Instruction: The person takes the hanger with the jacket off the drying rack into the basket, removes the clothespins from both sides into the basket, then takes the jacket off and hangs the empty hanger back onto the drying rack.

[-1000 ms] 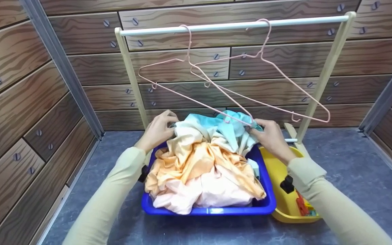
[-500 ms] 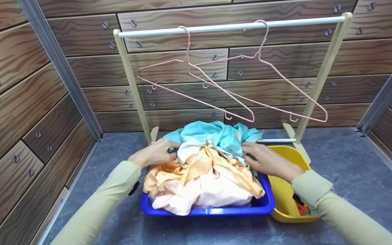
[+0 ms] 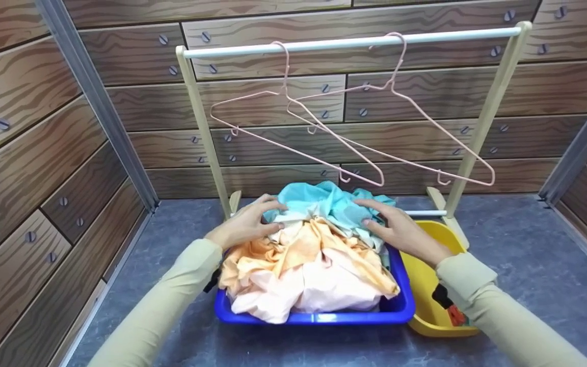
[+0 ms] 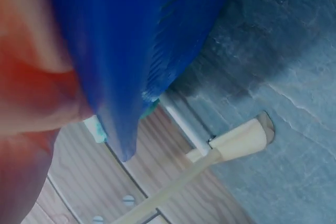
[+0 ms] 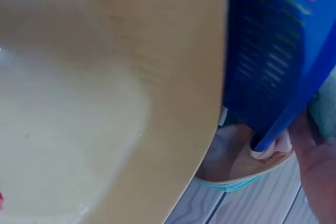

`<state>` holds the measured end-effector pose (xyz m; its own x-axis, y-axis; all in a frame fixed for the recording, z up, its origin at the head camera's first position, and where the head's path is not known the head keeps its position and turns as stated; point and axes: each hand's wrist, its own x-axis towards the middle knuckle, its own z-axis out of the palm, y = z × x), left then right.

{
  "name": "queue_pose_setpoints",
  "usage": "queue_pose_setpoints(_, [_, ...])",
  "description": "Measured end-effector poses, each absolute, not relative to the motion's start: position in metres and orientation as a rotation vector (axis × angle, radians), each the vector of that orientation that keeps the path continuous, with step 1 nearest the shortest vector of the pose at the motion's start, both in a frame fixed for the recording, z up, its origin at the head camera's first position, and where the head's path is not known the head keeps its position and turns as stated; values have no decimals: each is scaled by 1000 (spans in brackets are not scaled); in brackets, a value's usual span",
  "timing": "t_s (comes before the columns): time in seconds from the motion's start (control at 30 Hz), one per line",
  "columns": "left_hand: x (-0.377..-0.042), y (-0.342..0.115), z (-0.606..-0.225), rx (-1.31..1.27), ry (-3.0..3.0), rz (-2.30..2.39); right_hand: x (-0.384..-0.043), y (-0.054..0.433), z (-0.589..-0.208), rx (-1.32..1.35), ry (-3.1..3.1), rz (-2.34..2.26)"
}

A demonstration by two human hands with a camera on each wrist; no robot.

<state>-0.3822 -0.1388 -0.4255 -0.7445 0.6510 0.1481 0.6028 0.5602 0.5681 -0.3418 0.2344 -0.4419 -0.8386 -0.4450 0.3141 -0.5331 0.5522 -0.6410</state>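
Note:
Crumpled fabric fills a blue basket (image 3: 319, 318), with turquoise cloth (image 3: 314, 196) at the back, orange cloth (image 3: 293, 250) in the middle and pale pink cloth (image 3: 329, 285) in front. At the pile's left side is my left hand (image 3: 250, 221), its fingers spread and loosely bent beside the turquoise and cream folds. Opposite it, my right hand (image 3: 400, 227) has thumb and fingers apart at the edge of the turquoise cloth. In the right wrist view, cloth (image 5: 231, 161) hangs past the basket's far rim, near the right hand (image 5: 320, 171).
Behind the basket stands a rack with a white rail (image 3: 339, 45), from which two pink hangers (image 3: 303, 148) (image 3: 426, 117) hang. A yellow bin (image 3: 444, 329) with small red pieces (image 3: 456, 315) sits right of the basket. Wood-patterned walls surround the grey floor (image 3: 523, 255).
Both hands held the cloth up at the back a second ago, then came down toward me. Turquoise cloth now lies across the back of the pile, and the fingers have spread off it.

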Motion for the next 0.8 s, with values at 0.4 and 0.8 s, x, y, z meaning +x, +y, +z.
queue_pose_setpoints(0.4, [-386, -162, -434, 1104, 2859, 935, -334, 251, -459, 831, -2582, 922])
queue_pose_setpoints(0.8, [-374, -181, -442, 928, 2902, 1034, -326, 263, -467, 827, -2542, 862])
